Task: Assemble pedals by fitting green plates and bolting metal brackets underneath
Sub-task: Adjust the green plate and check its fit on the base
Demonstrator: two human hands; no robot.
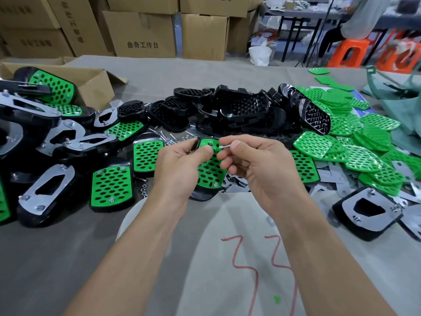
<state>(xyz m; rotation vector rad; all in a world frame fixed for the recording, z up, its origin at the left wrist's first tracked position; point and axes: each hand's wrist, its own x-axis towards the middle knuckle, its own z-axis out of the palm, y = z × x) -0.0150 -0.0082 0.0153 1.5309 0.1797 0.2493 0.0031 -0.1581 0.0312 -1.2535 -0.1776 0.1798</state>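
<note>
My left hand [182, 163] grips a black pedal [210, 173] with a green perforated plate fitted in it, thumb pressed on the plate's upper part. My right hand [255, 163] pinches a small silver bolt [224, 146] between thumb and forefinger, its tip at the plate's top right corner. A bolt head shows at the plate's lower right corner. The pedal's underside is hidden.
Bare black pedal shells [227, 108] are heaped behind my hands. Loose green plates [346, 124] pile at the right, metal brackets [337, 176] below them. Finished pedals [111, 188] lie at the left beside an open carton [91, 80]. Loose bolts and nuts [168, 137] scatter on the table.
</note>
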